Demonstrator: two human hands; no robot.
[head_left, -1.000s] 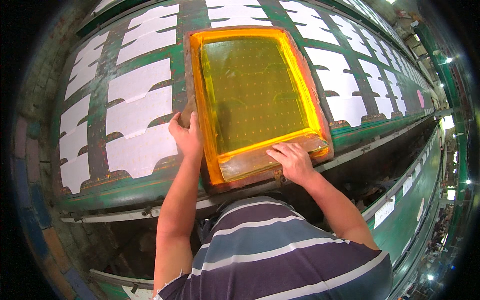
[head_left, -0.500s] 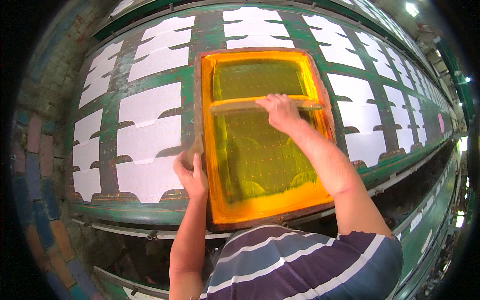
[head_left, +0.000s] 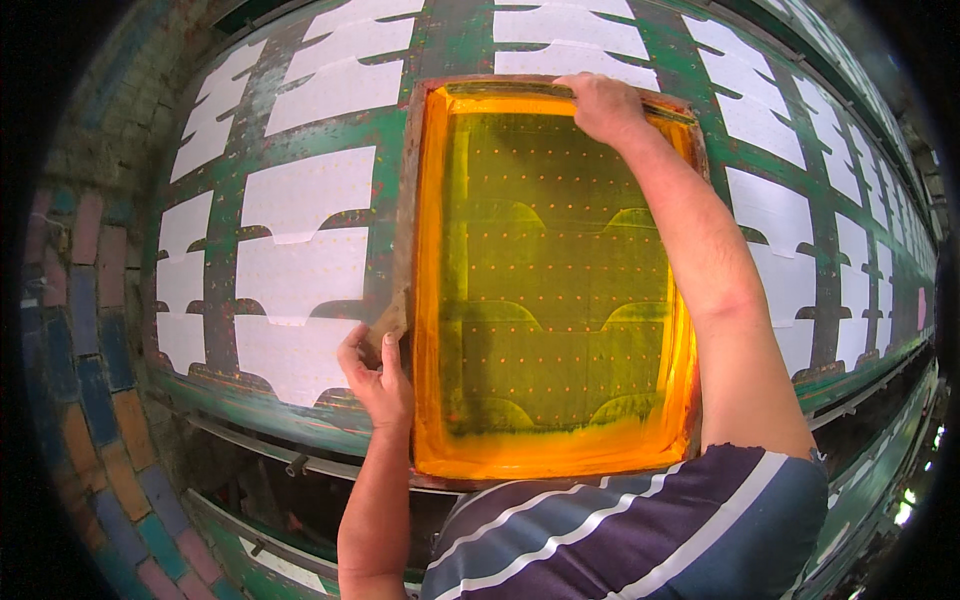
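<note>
A screen-printing frame (head_left: 403, 210) lies on the green table, its yellow-green mesh (head_left: 560, 290) showing dotted rows and curved outlines of pieces beneath. Orange ink (head_left: 540, 450) coats the inner borders and pools along the near end. My right hand (head_left: 605, 108) is closed at the far end of the frame, on a squeegee (head_left: 505, 90) that lies along that edge and is mostly covered by hand and rim. At the frame's left side, my left hand (head_left: 378, 375) closes round a wooden handle (head_left: 390, 318) that juts from it.
White cut pieces (head_left: 305, 265) lie in rows on the green table (head_left: 225, 190), left, right and beyond the frame. A rail (head_left: 250, 440) runs along the near edge. Coloured bricks (head_left: 95, 390) pave the floor at left. Another green table (head_left: 860, 520) stands at lower right.
My right hand has pushed the squeegee from the upper middle of the mesh to the far end. My left hand keeps its hold on the handle. The view has shifted slightly.
</note>
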